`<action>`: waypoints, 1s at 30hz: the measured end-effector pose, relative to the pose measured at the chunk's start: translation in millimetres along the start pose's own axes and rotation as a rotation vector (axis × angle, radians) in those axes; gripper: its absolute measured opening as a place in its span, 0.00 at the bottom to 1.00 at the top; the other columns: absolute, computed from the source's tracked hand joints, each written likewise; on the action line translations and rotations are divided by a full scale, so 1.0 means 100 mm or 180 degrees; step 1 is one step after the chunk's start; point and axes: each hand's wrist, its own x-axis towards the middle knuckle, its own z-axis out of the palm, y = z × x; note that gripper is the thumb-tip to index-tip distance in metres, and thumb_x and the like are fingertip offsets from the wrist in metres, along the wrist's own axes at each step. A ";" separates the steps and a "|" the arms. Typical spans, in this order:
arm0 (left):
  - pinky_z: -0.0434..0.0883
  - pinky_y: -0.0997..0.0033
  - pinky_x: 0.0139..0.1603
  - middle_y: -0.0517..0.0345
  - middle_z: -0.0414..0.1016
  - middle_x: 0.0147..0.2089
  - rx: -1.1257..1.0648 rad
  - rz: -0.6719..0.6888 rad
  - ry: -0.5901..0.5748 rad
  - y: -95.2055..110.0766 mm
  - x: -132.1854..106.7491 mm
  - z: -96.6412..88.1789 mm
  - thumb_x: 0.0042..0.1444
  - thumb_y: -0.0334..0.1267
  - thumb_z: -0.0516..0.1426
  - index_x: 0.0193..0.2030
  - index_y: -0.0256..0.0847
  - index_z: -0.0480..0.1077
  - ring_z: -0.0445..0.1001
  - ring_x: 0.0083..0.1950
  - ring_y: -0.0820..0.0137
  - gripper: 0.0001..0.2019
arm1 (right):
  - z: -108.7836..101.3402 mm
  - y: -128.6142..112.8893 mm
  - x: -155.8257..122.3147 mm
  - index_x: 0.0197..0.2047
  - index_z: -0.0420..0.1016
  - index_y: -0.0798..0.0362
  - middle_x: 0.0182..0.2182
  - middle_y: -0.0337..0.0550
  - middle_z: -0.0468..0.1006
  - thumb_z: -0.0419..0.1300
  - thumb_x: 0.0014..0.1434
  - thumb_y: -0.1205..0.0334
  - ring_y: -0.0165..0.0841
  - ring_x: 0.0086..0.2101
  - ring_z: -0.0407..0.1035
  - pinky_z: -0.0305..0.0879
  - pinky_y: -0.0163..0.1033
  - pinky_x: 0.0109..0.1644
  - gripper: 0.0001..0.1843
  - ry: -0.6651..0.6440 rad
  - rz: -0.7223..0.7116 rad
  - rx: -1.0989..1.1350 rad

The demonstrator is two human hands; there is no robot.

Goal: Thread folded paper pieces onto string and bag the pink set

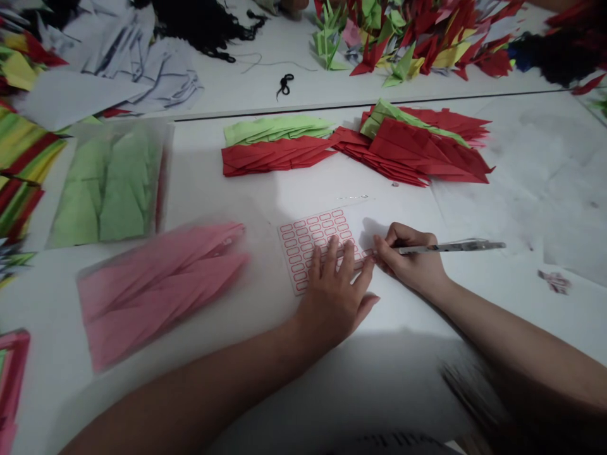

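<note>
A white label sheet (300, 248) printed with rows of small red-outlined boxes lies on the white table. My left hand (336, 285) rests flat on its lower right part, fingers spread, covering some of the boxes. At the sheet's right edge my right hand (408, 256) pinches a pen (455, 246), whose barrel points off to the right. The pen's tip is hidden by my fingers, close to my left little finger. Just above the sheet lies a small pin or needle (364, 196).
Pink folded paper (156, 284) in a clear bag lies left, below bagged green paper (107, 183). Folded red pieces (412, 148) and light green ones (275, 128) lie beyond the sheet. Paper cranes (403, 38), white folded paper (133, 69) and black cord (203, 25) are at the back.
</note>
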 end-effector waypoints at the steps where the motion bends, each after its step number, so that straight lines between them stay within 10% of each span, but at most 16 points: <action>1: 0.55 0.37 0.67 0.38 0.59 0.69 -0.0002 0.0000 -0.0005 0.00 0.00 0.00 0.64 0.54 0.49 0.68 0.41 0.58 0.53 0.72 0.42 0.30 | 0.00 0.00 0.00 0.23 0.62 0.50 0.15 0.35 0.70 0.60 0.60 0.57 0.26 0.17 0.62 0.57 0.32 0.20 0.16 -0.0015 -0.0015 -0.0044; 30: 0.55 0.38 0.68 0.38 0.59 0.69 -0.0035 -0.0019 -0.0020 0.00 0.00 0.00 0.63 0.54 0.50 0.68 0.42 0.59 0.53 0.72 0.43 0.30 | -0.01 -0.02 0.01 0.23 0.62 0.50 0.15 0.35 0.69 0.60 0.59 0.57 0.25 0.16 0.60 0.56 0.32 0.20 0.16 0.0018 -0.0054 -0.0125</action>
